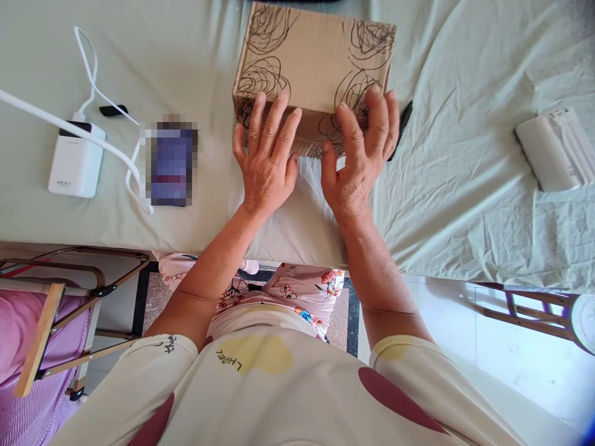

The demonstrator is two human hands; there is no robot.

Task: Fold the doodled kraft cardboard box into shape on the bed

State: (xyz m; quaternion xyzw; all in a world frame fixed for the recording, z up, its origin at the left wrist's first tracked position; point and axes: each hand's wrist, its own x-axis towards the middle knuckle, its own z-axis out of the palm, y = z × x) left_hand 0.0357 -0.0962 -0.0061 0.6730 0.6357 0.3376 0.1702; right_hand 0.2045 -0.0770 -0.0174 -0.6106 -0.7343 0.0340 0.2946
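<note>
A brown cardboard box (316, 62) lies at the far middle of the table, with black scribbled loops at the corners of its top and more on its near side. My left hand (269, 152) is at the box's near left part, fingers spread, fingertips over the near edge. Across from it, my right hand (360, 148) is at the near right corner with its fingers apart. Whether the fingertips press on the cardboard I cannot tell. Neither hand holds anything. Just right of my right hand lies a black pen (402, 130), partly hidden by the fingers.
On the left of the cloth-covered table (195, 68) lie a white power bank (77, 164) with a white cable (93, 80), a small black cap-like piece (113, 110) and a blurred-out phone-like object (171, 164). A pale wrapped packet (555, 148) is at right; a folding chair (69, 316) stands lower left.
</note>
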